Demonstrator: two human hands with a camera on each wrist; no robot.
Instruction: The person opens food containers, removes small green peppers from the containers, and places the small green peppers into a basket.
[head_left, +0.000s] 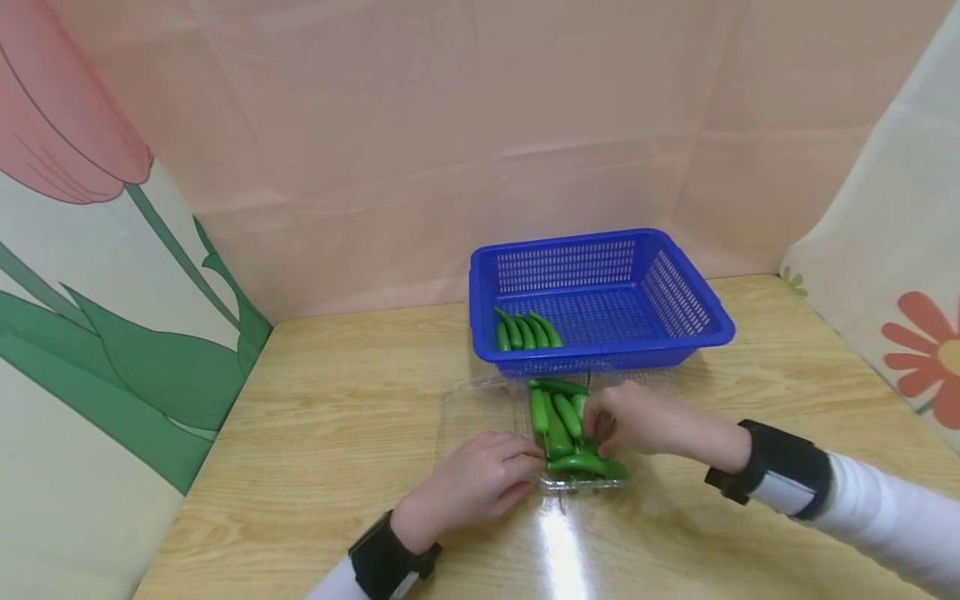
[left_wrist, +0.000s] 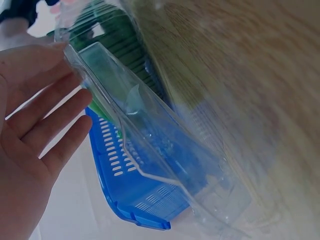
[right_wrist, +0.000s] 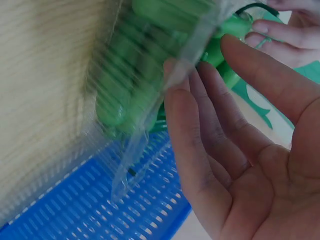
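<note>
A light wood-grain worktop (head_left: 337, 433) fills the lower half of the head view, with a bright streak of glare near its front edge. It is boxed in by cloth: a plain pink backdrop (head_left: 450, 125) along the far edge, a panel printed with a large pink tulip and green leaves (head_left: 97, 292) along the left edge, and a cream panel with an orange flower (head_left: 900, 292) along the right edge.

Toward the far edge, right of the middle, stands a blue perforated plastic basket (head_left: 675, 333). Four green peppers (head_left: 525, 331) lie side by side in its front left corner.

Just in front of the basket sits a clear plastic clamshell tray (head_left: 480, 417), its lid folded open to the left and lying on the worktop. More green peppers (head_left: 562, 429) are piled in the tray, one lying crosswise at the front.

The left hand (head_left: 472, 483) rests at the tray's near left edge, its fingers straight and relaxed against the clear plastic; the left wrist view shows the fingertips (left_wrist: 55, 100) just beside the tray wall. The right hand (head_left: 637, 421) is over the right side of the pile, its fingers bent down among the peppers; whether it grips one I cannot tell. Both wrists wear black bands over white sleeves.
</note>
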